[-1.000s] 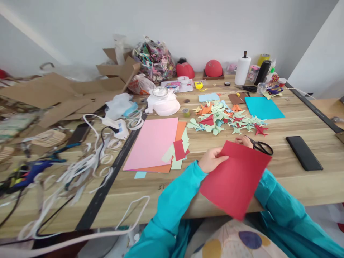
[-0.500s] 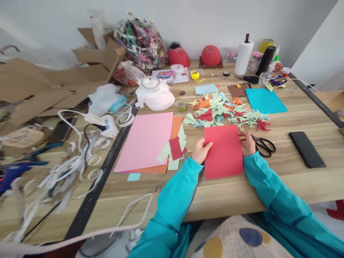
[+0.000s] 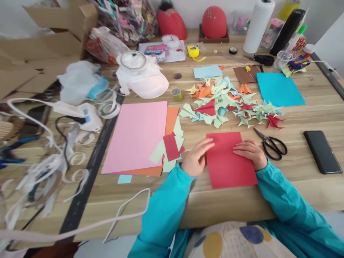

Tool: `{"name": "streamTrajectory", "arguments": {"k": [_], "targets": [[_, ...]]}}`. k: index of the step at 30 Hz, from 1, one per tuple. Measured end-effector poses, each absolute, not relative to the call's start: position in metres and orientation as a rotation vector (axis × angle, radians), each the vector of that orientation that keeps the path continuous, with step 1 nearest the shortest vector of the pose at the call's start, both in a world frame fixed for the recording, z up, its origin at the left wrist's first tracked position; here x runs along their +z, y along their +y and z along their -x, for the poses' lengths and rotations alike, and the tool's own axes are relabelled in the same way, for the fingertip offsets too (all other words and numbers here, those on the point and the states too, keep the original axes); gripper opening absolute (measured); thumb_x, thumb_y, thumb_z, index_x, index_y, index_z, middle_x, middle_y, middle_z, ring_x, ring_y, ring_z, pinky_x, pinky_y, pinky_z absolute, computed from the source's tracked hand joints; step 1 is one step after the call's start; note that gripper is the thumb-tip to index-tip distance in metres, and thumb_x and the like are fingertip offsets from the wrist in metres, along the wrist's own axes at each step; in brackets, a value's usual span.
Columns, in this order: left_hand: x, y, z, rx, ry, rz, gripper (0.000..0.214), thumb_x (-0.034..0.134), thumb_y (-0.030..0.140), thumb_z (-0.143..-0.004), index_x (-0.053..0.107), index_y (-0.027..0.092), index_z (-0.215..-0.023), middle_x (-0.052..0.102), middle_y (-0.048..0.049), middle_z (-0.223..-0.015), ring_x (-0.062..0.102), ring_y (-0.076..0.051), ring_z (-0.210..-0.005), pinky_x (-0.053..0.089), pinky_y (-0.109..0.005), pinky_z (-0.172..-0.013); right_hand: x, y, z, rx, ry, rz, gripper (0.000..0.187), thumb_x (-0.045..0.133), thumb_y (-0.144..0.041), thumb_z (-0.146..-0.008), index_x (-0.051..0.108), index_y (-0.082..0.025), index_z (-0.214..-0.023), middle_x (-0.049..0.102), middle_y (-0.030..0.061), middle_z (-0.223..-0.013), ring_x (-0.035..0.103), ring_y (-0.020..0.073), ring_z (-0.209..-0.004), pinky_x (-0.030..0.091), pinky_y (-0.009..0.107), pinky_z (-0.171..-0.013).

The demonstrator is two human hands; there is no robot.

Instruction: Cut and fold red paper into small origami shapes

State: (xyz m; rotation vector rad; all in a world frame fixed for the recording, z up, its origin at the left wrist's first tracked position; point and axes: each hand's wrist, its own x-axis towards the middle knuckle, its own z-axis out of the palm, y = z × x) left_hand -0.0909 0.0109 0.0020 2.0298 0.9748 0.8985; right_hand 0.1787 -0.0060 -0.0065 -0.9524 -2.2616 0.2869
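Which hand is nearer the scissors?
Right. The right hand lies on the red sheet, just left of the scissors; the left hand is at the sheet's far side, over its left edge.

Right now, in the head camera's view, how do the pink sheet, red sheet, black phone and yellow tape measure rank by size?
Largest to smallest:
1. pink sheet
2. red sheet
3. black phone
4. yellow tape measure, farthest away

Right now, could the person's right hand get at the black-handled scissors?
Probably yes: the black-handled scissors lie close beside the right hand, and nothing seems to block the way, though that hand rests on the red paper sheet.
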Motion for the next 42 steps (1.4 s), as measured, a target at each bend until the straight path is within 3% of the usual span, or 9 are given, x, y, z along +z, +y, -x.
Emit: {"name": "streamTrajectory", "arguments": {"k": [5, 10, 15, 20, 23, 26, 29, 32, 42], "targets": [[-0.004, 0.002, 0.097, 0.75, 0.791, -2.273, 0.039, 0.06, 0.021, -0.074, 0.059, 0.018, -0.112, 0.06, -0.0118, -0.118, 0.046, -0.028, -0.121, 0.031, -0.052, -0.106, -0.005, -0.007, -0.179, 0.435, -2.291, 1.001, 0.03, 0.046, -0.036, -0.085, 0.062, -0.022, -0.107, 0.069, 0.0083, -0.099, 0.06, 0.0212, -0.099, 0.034, 0.045, -0.096], [0.0, 0.003, 0.095, 0.701, 0.885, -2.191, 0.017, 0.057, 0.029, -0.079, 0.065, 0.019, -0.09, 0.064, -0.0105, -0.113, 0.05, -0.027, -0.118, 0.018, -0.056, -0.11, 0.006, -0.01, -0.174, 0.553, -2.229, 1.091, 0.057, 0.045, -0.062, -0.077, 0.059, -0.018, -0.112, 0.068, 0.0105, -0.098, 0.059, 0.0269, -0.1, 0.028, 0.053, -0.101], [0.01, -0.003, 0.079, 0.894, 1.183, -2.067, 0.016, 0.048, 0.013, -0.083, 0.061, 0.018, -0.092, 0.069, -0.0065, -0.093, 0.063, -0.018, -0.096, 0.036, -0.048, -0.104, 0.004, -0.017, -0.166, 0.571, -1.946, 1.453, 0.02, 0.051, -0.031, -0.084, 0.059, -0.02, -0.099, 0.069, 0.0069, -0.089, 0.065, 0.0207, -0.086, 0.043, 0.045, -0.094], [0.008, -0.015, 0.066, 0.935, 1.441, -1.96, 0.012, 0.053, 0.013, -0.081, 0.058, 0.017, -0.091, 0.067, -0.0049, -0.081, 0.064, -0.017, -0.082, 0.051, -0.033, -0.083, -0.002, -0.024, -0.156, 0.551, -1.619, 1.823, 0.043, 0.063, -0.032, -0.076, 0.05, -0.018, -0.115, 0.069, 0.0059, -0.08, 0.066, 0.0213, -0.083, 0.054, 0.033, -0.071], [0.005, -0.019, 0.067, 0.971, 1.576, -1.781, 0.028, 0.056, 0.016, -0.08, 0.051, 0.015, -0.108, 0.066, -0.0084, -0.089, 0.063, -0.018, -0.09, 0.053, -0.03, -0.076, -0.002, -0.022, -0.151, 0.575, -1.554, 1.852, 0.051, 0.065, -0.03, -0.076, 0.046, -0.018, -0.122, 0.065, 0.0003, -0.067, 0.066, 0.0193, -0.078, 0.054, 0.034, -0.075], [0.008, -0.023, 0.066, 1.177, 1.642, -1.9, 0.042, 0.061, 0.012, -0.074, 0.048, 0.017, -0.114, 0.061, -0.0124, -0.108, 0.057, -0.023, -0.105, 0.049, -0.04, -0.086, 0.0, -0.02, -0.148, 0.545, -1.557, 1.867, 0.054, 0.065, -0.028, -0.075, 0.044, -0.018, -0.124, 0.065, -0.0002, -0.068, 0.065, 0.0182, -0.075, 0.054, 0.034, -0.075], [0.011, -0.028, 0.057, 1.083, 1.37, -2.393, 0.028, 0.061, 0.011, -0.073, 0.059, 0.02, -0.099, 0.062, -0.0098, -0.111, 0.048, -0.027, -0.119, 0.04, -0.047, -0.097, 0.003, -0.02, -0.147, 0.491, -1.604, 1.877, 0.052, 0.065, -0.027, -0.075, 0.047, -0.018, -0.122, 0.065, 0.0015, -0.071, 0.065, 0.019, -0.079, 0.054, 0.033, -0.074], [0.012, -0.029, 0.044, 0.838, 1.152, -2.594, 0.025, 0.049, 0.015, -0.082, 0.062, 0.019, -0.104, 0.062, -0.0085, -0.117, 0.044, -0.027, -0.124, 0.034, -0.046, -0.103, 0.006, -0.022, -0.146, 0.464, -1.652, 1.866, 0.049, 0.065, -0.025, -0.075, 0.049, -0.019, -0.12, 0.067, 0.004, -0.077, 0.065, 0.0195, -0.079, 0.055, 0.033, -0.073], [0.008, -0.027, 0.046, 0.705, 1.327, -2.532, 0.04, 0.061, 0.015, -0.076, 0.058, 0.023, -0.115, 0.047, -0.0143, -0.133, 0.03, -0.037, -0.131, 0.043, -0.058, -0.092, 0.007, -0.019, -0.146, 0.333, -1.729, 1.788, 0.024, 0.064, -0.02, -0.073, 0.061, -0.021, -0.097, 0.068, 0.0055, -0.079, 0.064, 0.0245, -0.094, 0.055, 0.038, -0.081]]}}
